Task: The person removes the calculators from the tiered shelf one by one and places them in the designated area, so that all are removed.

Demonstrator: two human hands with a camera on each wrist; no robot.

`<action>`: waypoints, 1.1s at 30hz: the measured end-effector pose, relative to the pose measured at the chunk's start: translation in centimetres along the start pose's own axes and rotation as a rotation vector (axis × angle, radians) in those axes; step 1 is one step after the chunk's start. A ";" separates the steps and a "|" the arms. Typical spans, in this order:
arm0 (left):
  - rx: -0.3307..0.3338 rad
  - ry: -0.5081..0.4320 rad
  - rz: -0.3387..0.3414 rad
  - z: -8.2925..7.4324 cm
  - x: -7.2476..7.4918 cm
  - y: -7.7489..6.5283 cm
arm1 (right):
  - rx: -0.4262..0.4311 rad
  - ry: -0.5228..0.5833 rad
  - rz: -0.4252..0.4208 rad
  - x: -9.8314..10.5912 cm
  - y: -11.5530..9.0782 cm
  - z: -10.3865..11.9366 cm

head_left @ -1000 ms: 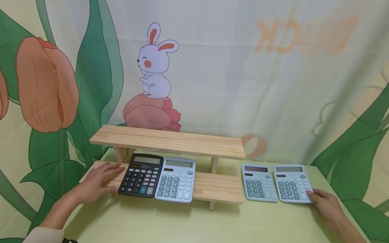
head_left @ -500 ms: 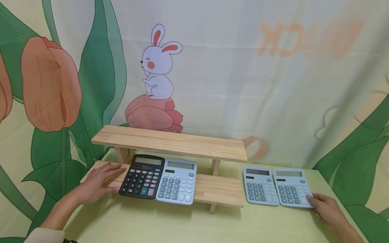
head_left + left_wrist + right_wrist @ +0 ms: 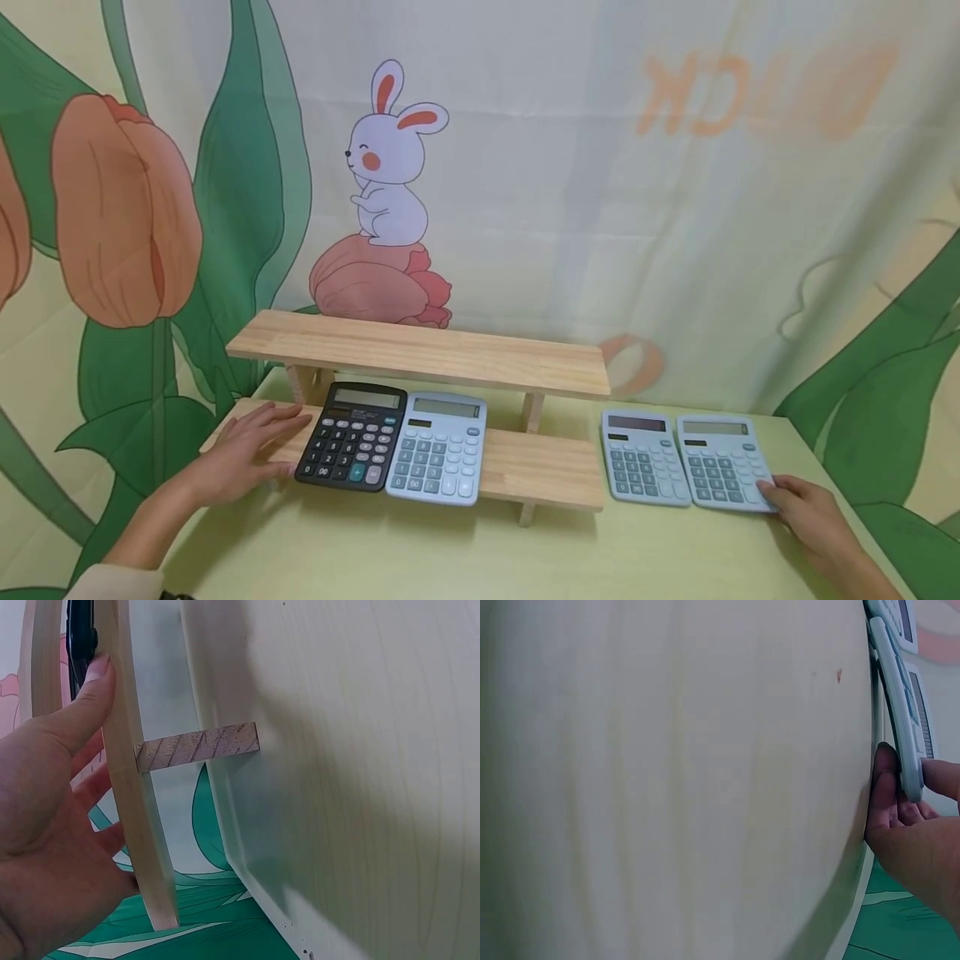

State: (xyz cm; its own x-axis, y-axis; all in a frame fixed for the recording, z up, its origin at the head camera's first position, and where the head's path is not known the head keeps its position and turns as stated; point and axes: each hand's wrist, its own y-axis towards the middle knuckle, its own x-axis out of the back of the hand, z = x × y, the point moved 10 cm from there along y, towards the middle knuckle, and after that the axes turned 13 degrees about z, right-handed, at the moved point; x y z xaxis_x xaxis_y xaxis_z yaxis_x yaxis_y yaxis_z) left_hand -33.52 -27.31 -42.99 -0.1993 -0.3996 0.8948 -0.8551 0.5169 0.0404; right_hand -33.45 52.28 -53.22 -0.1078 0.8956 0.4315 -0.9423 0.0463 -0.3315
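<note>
My left hand (image 3: pixel 236 454) rests on the left end of the lower board of a two-tier wooden shelf (image 3: pixel 540 468), fingers extended. Its fingertips lie by the left edge of a black calculator (image 3: pixel 352 437); whether they touch it I cannot tell. In the left wrist view the thumb (image 3: pixel 94 682) lies along the board's front edge. A light blue calculator (image 3: pixel 437 450) leans beside the black one. At the right, my right hand (image 3: pixel 813 517) pinches the lower right corner of another light blue calculator (image 3: pixel 723 464), thumb on top and fingers beneath, as the right wrist view shows.
One more light blue calculator (image 3: pixel 645 458) lies on the pale table (image 3: pixel 390 558), left of the one in my right hand. The shelf's upper board (image 3: pixel 420 350) overhangs behind the leaning calculators. A printed curtain (image 3: pixel 540 208) hangs behind the table.
The view has shifted slightly, so everything sits a little further right in it. Both hands keep their places on the shelf and the calculator.
</note>
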 end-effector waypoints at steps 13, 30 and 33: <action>0.014 -0.003 0.002 0.2 -0.3 -0.4 | -0.007 -0.020 -0.009 -0.4 -0.4 0.2; 0.018 0.011 0.003 -0.1 0.0 0.1 | -0.006 -0.247 -0.202 1.5 -0.3 1.2; 0.028 0.011 0.010 -0.1 0.0 0.0 | 0.015 -0.265 -0.193 1.5 -0.2 1.4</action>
State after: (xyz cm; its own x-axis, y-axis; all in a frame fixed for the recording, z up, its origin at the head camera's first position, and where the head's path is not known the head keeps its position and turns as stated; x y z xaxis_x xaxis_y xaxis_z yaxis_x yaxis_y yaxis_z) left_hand -33.45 -27.25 -42.98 -0.2028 -0.3860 0.8999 -0.8661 0.4995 0.0191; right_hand -33.85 53.00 -51.38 -0.0042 0.7245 0.6893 -0.9577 0.1955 -0.2112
